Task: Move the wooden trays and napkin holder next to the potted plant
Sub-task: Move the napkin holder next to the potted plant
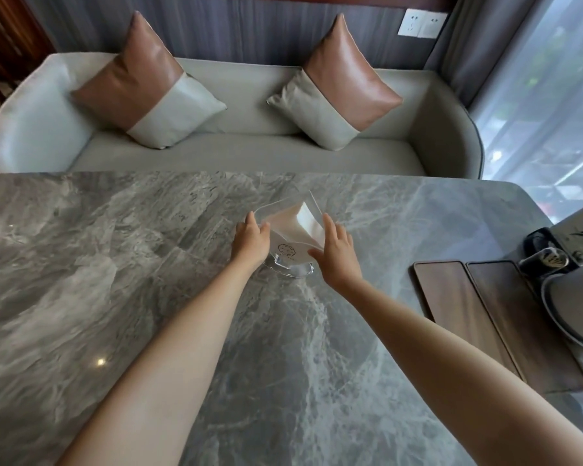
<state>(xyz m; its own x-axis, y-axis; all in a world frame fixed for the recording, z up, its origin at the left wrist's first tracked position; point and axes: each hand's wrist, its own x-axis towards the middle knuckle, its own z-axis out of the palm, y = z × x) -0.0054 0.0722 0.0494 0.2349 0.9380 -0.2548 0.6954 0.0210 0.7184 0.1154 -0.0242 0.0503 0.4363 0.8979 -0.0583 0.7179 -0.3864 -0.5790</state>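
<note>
Near the marble table's (115,264) far edge, the left hand (249,242) and right hand (337,255), fingers spread, clasp a clear napkin holder (292,237). Two wooden trays (492,317) lie at the right edge.

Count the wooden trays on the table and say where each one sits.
2. One wooden tray lies at the table's right side; the second wooden tray lies right beside it, nearer the grey round dish. None looks hidden.
</note>
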